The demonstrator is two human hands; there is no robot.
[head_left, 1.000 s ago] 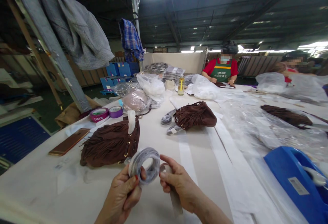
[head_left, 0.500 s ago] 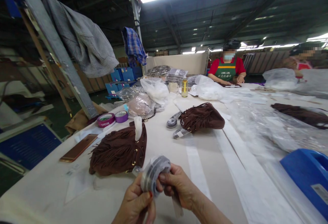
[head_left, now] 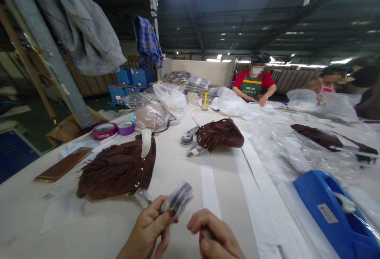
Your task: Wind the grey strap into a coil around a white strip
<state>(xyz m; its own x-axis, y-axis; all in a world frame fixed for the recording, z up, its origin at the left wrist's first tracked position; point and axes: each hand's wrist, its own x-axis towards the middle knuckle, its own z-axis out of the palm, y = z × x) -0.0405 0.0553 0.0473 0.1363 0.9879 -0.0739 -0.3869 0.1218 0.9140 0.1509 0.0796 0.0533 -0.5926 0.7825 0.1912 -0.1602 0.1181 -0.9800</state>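
Observation:
My left hand [head_left: 152, 223] pinches a rolled-up strap [head_left: 179, 199], dark grey and wrapped in clear plastic. To its right, clear of the roll, my right hand [head_left: 215, 233] has curled fingers, and a small dark bit shows at the thumb; I cannot make out what it is. A brown fringed bag [head_left: 115, 168] with gold eyelets and a white wrapped piece [head_left: 146, 143] on it lies just left of my hands. Farther back rests a second brown fringed bag [head_left: 221, 134], with another wrapped roll [head_left: 187, 138] beside it.
A blue tape dispenser [head_left: 329, 207] stands at the right. On the left lie a phone [head_left: 63, 164], a magenta tape roll [head_left: 105, 131] and a purple one [head_left: 126, 127]. Plastic bags [head_left: 273, 144] cover the right side. Across the table a co-worker [head_left: 254, 83] handles something flat.
My right hand has come off the strap roll and moved right and down. The roll stays in my left hand, now turned more edge-on. The view has shifted to the right.

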